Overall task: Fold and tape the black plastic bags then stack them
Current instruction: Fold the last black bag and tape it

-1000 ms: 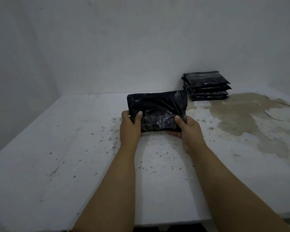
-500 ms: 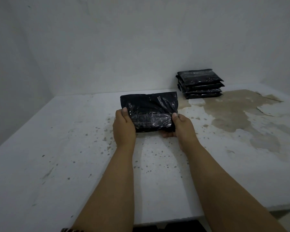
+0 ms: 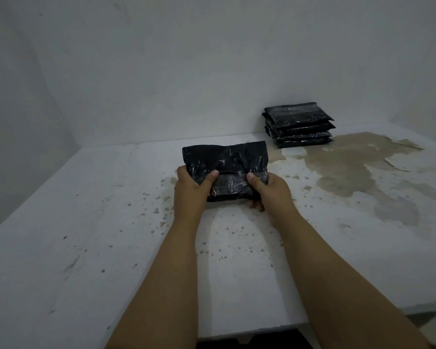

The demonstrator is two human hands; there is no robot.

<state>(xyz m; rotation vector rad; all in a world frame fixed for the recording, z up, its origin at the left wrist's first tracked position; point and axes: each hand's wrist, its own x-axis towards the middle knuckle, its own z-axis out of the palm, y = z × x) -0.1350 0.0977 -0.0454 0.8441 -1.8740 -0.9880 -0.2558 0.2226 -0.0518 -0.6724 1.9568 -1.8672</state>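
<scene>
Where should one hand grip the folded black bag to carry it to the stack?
Probably the right short end of the folded black bag, approached from the right, thumb on top and fingers under. It is a flat, soft packet held off the table, and the stack lies back right. The right hand already holds there.

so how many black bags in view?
5: one bag gripped by left hand and right hand; four visible in the stack by the wall. More could be hidden in it.

both hands (image 3: pixel 230 191) gripping folded bag (image 3: pixel 225 163), stack (image 3: pixel 299 124) behind
</scene>
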